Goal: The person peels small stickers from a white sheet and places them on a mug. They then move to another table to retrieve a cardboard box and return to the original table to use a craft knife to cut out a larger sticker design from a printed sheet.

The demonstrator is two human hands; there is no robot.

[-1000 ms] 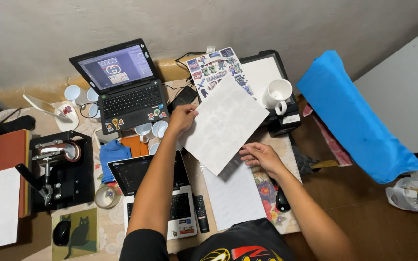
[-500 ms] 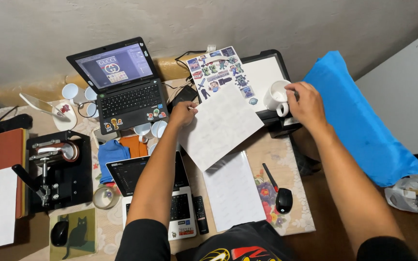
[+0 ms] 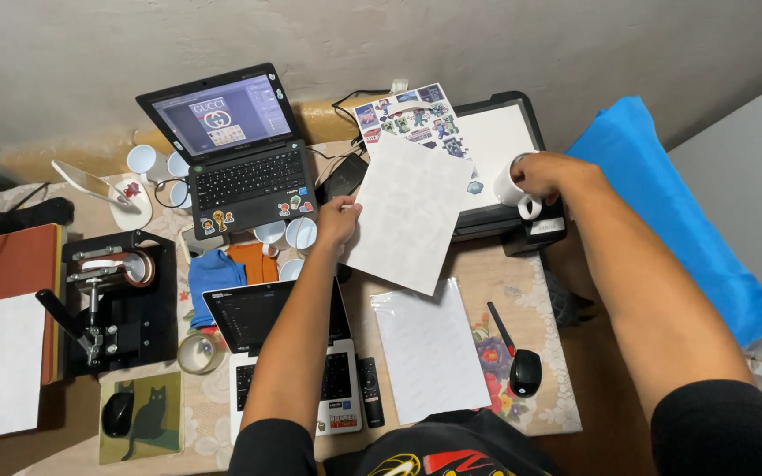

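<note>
Left hand (image 3: 339, 220) fingers pinch white sheet (image 3: 409, 211) edge, held tilted above desk (image 3: 487, 273). Right hand (image 3: 550, 174) fingers wrapped around white mug (image 3: 513, 187) on printer (image 3: 509, 141).

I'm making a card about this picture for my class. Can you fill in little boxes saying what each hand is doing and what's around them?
Left hand: holds a white sheet of paper by its edge, lifted over the desk
Right hand: grips a white mug on the printer
Under the paper: another white sheet lying flat
Behind: open black laptop, sticker sheet
Left side: black mug press
Near right: black mouse
</note>
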